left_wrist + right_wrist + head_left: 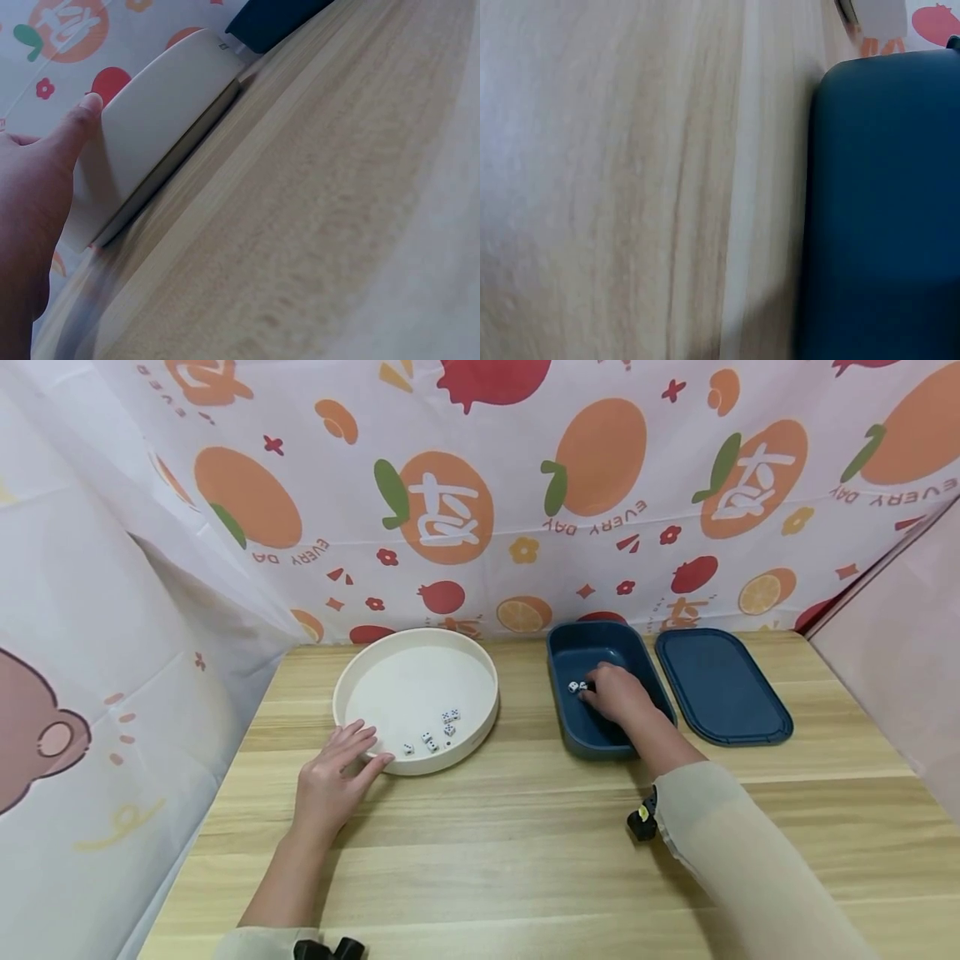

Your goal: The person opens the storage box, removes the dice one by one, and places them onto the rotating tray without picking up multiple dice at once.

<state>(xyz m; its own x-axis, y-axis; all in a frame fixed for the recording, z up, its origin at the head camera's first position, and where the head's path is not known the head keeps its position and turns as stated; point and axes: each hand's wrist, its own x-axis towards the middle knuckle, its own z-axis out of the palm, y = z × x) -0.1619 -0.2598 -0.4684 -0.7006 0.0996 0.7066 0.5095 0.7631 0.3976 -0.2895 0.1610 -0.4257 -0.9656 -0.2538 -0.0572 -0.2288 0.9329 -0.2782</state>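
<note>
In the head view my left hand (pixel 330 781) rests at the near left rim of a round cream tray (pixel 347 681). Its fingers lie spread over the rim, and the left wrist view has the thumb (pixel 79 124) against the tray's outer wall. Several white dice (pixel 449 729) with dark pips lie in the near right part of the tray. My right hand (pixel 621 693) reaches into a dark blue rectangular box (pixel 573 727), finger and thumb pinching a die (pixel 583 686). Another die (pixel 573 687) sits just left of it. The right wrist view shows only the box's outer wall (pixel 885 202).
A flat blue lid (pixel 723 685) lies on the wooden table (pixel 480 852), right of the box. Behind the table hangs a fruit-print curtain (pixel 517 552). Another white cloth (pixel 105 635) hangs along the left side.
</note>
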